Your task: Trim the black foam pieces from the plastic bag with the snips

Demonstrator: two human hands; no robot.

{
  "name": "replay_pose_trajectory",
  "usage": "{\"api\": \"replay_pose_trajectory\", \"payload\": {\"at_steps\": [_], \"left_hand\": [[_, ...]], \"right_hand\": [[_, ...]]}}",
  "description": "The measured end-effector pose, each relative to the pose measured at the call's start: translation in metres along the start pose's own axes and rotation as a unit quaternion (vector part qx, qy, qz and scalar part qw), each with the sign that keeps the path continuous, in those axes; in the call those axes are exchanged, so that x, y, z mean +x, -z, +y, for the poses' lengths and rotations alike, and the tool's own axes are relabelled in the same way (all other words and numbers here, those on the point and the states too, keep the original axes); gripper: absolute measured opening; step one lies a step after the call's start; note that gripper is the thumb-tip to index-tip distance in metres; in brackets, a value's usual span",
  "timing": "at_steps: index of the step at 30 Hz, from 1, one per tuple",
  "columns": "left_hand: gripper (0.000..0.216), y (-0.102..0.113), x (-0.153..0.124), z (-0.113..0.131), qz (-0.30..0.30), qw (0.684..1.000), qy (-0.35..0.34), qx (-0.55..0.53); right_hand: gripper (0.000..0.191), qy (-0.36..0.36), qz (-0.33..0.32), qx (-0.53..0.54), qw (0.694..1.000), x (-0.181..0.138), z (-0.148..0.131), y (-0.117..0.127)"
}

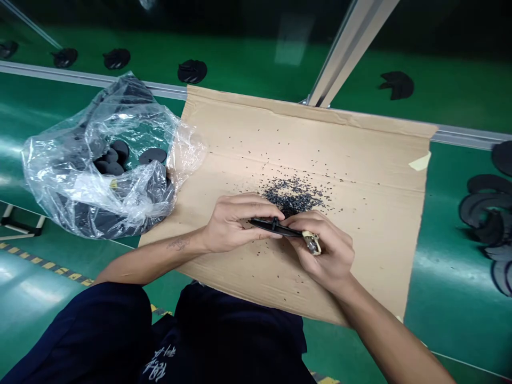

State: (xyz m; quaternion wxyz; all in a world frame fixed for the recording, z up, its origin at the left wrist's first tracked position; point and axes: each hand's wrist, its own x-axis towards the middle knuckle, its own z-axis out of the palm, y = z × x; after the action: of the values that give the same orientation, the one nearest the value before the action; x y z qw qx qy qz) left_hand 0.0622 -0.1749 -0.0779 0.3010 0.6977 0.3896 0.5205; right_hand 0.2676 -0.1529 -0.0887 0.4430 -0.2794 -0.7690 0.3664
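Over the cardboard sheet [372,256], my left hand [232,224] grips the left side of a thin round black disc [266,228], which is seen nearly edge-on with a small raised part on top. My right hand [328,248] is closed at the disc's right side, around a small tool [312,243] with a cream-coloured wrapped end. The tool's working tip is hidden by the fingers, so its kind cannot be made out. Just beyond both hands lies a scattered heap of tiny black scraps [294,194].
A clear plastic bag [56,176] of black discs [114,157] stands open at the left. Overlapping black round parts [488,208] lie at the right edge. Behind a metal rail, several black pieces [192,71] rest on a green surface. A metal post [340,58] rises at the back.
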Motion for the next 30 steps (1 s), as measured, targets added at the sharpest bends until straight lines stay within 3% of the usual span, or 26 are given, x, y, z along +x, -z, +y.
{"api": "replay_pose_trajectory", "payload": {"at_steps": [24,30], "left_hand": [[0.016,0.0037,0.0003,-0.0013,-0.028,0.999,-0.041,0.021],[0.015,0.0044,0.0018,-0.0011,-0.033,0.998,-0.053,0.01]], "right_hand": [[0.023,-0.02,-0.007,0.014,1.0,-0.0001,-0.0049,0.0006],[0.023,0.003,-0.01,0.005,1.0,0.0007,-0.005,0.0012]]}}
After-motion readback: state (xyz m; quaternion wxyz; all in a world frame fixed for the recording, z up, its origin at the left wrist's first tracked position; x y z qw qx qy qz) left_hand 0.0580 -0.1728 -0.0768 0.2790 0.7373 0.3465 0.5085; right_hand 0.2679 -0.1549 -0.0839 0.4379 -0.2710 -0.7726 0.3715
